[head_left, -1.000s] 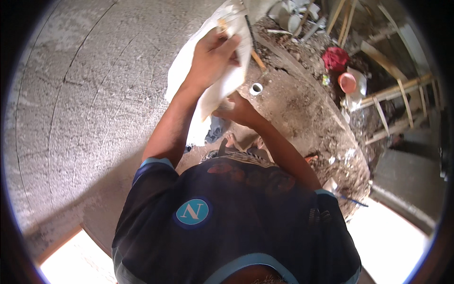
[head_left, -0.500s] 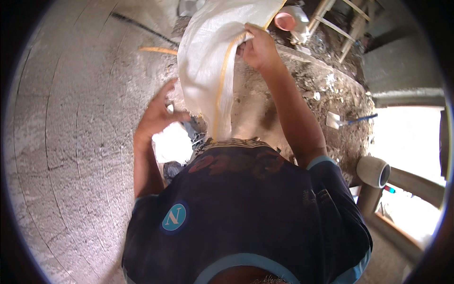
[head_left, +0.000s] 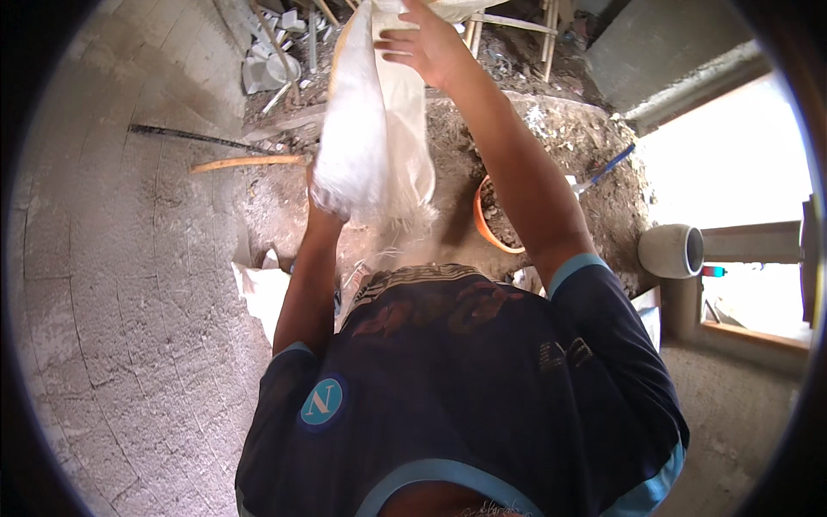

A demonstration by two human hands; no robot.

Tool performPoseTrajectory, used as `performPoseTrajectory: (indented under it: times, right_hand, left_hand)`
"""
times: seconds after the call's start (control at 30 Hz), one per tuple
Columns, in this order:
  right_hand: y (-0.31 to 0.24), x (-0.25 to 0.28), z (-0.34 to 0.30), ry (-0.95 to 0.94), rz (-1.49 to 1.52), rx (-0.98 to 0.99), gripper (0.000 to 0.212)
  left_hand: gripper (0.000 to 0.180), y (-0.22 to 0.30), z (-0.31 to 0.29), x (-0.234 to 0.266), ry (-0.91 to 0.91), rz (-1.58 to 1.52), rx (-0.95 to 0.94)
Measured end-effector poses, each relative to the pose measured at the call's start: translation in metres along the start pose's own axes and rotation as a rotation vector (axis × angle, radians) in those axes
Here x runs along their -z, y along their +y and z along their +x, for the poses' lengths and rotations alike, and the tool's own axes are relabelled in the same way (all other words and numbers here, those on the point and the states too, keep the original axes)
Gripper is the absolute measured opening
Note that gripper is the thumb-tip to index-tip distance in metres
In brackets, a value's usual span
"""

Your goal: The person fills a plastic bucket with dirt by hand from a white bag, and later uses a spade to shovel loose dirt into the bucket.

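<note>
1 white sack (head_left: 357, 138) is stretched out at centre, frayed end nearest the wearer, far end past the upper edge of view. Left hand (head_left: 330, 205) at the sack's near left edge, partly covered; cannot tell its grip. Right hand (head_left: 426, 50) by the far right side, fingers spread wide; contact unclear. 1 orange bucket (head_left: 480, 217), holding soil (head_left: 498, 220), right of the sack.

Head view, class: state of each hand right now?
Left hand: partly hidden by the white sack; grip cannot be told.
Right hand: open, spread wide.
</note>
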State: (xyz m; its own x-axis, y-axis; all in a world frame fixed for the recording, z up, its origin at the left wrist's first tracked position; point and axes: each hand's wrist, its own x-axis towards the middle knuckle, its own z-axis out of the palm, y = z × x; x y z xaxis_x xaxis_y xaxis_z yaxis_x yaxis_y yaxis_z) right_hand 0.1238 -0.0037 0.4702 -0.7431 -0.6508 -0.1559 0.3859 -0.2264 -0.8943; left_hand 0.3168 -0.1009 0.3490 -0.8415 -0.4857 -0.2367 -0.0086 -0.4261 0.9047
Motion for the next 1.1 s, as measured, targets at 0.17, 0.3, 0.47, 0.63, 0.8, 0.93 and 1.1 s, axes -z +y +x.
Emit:
performPoseTrajectory:
  times: [0.17, 0.3, 0.47, 0.63, 0.8, 0.93, 1.1]
  right_hand:
    - [0.020, 0.059, -0.072, -0.043, -0.836, 0.179, 0.086]
    - [0.049, 0.093, -0.117, -0.079, -1.155, 0.349, 0.079]
    - [0.065, 0.162, -0.126, 0.190, -1.409, 0.037, 0.026]
    - [0.053, 0.212, -0.149, 0.181, -1.387, -0.164, 0.034]
    - [0.063, 0.233, -0.162, 0.562, -1.293, -0.097, 0.032]
    - [0.073, 0.228, -0.163, 0.835, -1.449, -0.183, 0.031]
    - [0.097, 0.252, -0.172, 0.899, -1.489, -0.282, 0.022]
  left_hand:
    - [0.031, 0.009, 0.025, -0.037, 0.005, -0.179, -0.125]
    - [0.029, 0.016, 0.038, -0.089, 0.083, -0.119, -0.081]
    - [0.035, -0.009, 0.081, -0.099, -0.147, 0.114, -0.067]
    - [0.046, -0.026, 0.095, -0.083, -0.384, 0.417, -0.219]
    - [0.030, -0.041, 0.109, -0.039, -0.741, 0.784, -0.119]
    - [0.026, -0.024, 0.093, -0.031, -1.000, 0.866, -0.158]
    - [0.023, 0.017, 0.087, -0.012, -0.891, 0.916, 0.129]
